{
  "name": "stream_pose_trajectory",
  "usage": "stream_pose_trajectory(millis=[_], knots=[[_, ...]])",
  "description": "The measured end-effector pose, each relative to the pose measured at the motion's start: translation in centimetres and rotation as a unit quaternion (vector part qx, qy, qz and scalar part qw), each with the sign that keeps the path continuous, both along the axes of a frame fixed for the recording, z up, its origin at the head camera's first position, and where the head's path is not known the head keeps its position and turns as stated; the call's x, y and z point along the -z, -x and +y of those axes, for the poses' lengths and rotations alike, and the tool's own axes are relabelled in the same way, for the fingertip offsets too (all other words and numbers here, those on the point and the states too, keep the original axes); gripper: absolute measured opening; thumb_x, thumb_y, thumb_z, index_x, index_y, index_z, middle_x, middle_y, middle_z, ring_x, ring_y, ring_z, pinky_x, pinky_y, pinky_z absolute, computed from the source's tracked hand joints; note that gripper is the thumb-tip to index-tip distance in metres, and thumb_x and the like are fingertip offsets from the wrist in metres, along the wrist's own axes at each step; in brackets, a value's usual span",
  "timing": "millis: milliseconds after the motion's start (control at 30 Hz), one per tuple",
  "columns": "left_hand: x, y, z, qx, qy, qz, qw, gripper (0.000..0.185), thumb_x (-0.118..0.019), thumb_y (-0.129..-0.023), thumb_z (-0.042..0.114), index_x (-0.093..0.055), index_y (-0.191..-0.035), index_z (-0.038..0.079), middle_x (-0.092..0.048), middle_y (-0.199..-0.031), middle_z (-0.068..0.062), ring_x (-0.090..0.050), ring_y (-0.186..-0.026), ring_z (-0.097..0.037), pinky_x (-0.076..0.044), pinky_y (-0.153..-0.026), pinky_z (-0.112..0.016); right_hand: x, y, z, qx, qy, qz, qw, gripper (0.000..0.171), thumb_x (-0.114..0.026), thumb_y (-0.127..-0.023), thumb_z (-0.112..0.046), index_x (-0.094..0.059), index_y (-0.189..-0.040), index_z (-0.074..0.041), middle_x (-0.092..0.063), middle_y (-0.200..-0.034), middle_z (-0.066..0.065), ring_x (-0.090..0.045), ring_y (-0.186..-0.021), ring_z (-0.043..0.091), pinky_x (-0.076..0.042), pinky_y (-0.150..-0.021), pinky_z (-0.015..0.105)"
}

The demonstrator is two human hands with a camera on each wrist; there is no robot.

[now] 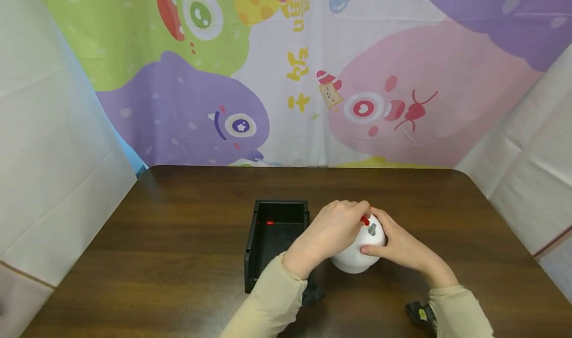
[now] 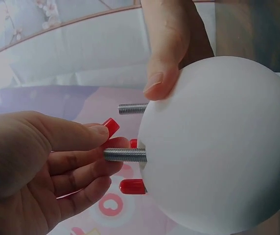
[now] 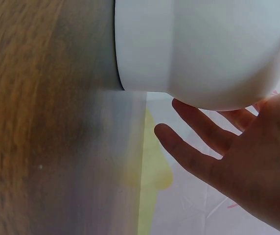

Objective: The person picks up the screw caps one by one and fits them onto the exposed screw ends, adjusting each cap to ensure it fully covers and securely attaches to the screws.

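Note:
A white rounded body (image 1: 353, 258) with a flat base stands on the table, threaded metal studs poking out of its top. My left hand (image 1: 335, 229) is over it, pinching a small red cap (image 2: 111, 127) between thumb and forefinger, close beside a bare stud (image 2: 125, 155). Another bare stud (image 2: 132, 108) shows near the right thumb. A second red cap (image 2: 132, 186) covers a neighbouring stud, and a bit of red (image 2: 133, 143) shows behind. My right hand (image 1: 402, 241) grips the white body from the right, thumb on the near side and fingers round the far side.
Left of the white body is a black open tray (image 1: 249, 251) with a small red piece (image 1: 270, 223) inside. Black straps (image 1: 420, 314) sit by the sleeves. A patterned curtain (image 1: 295, 129) hangs behind the wooden table (image 1: 178, 238).

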State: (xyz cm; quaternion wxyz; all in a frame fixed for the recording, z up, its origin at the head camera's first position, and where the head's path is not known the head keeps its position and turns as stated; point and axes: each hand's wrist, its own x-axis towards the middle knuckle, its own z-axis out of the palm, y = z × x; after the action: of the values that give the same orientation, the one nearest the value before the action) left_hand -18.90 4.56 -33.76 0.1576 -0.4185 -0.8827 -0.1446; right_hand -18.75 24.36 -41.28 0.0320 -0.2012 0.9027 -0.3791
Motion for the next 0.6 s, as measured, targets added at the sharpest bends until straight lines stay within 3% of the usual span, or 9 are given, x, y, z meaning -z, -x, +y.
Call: stream_pose_trajectory(millis=[300, 600], knots=[[0.33, 0.04, 0.32, 0.002, 0.006, 0.001, 1.0000, 0.006, -0.056, -0.088, 0.013, -0.059, -0.093, 0.011, -0.065, -0.079, 0.005, -0.058, -0.068, -0.007, -0.047, -0.069, -0.020, 0.04, -0.07, -0.05, 0.004, -0.005, -0.001, 1.000, 0.083, -0.071, -0.075, -0.041, -0.025, -0.138, -0.012, -0.038, -0.132, 0.010, -0.050, -0.105, 0.023, -0.044, -0.082, 0.038], [0.41, 0.11, 0.41, 0.000, 0.004, -0.009, 0.9999, 0.008, -0.056, -0.088, 0.014, -0.059, -0.095, 0.010, -0.064, -0.078, 0.004, -0.057, -0.064, -0.007, -0.046, -0.061, -0.016, 0.11, 0.03, 0.02, 0.006, 0.000, -0.004, 1.000, 0.083, -0.071, -0.075, -0.041, -0.026, -0.138, -0.011, -0.038, -0.131, 0.010, -0.049, -0.105, 0.022, -0.045, -0.082, 0.037]])
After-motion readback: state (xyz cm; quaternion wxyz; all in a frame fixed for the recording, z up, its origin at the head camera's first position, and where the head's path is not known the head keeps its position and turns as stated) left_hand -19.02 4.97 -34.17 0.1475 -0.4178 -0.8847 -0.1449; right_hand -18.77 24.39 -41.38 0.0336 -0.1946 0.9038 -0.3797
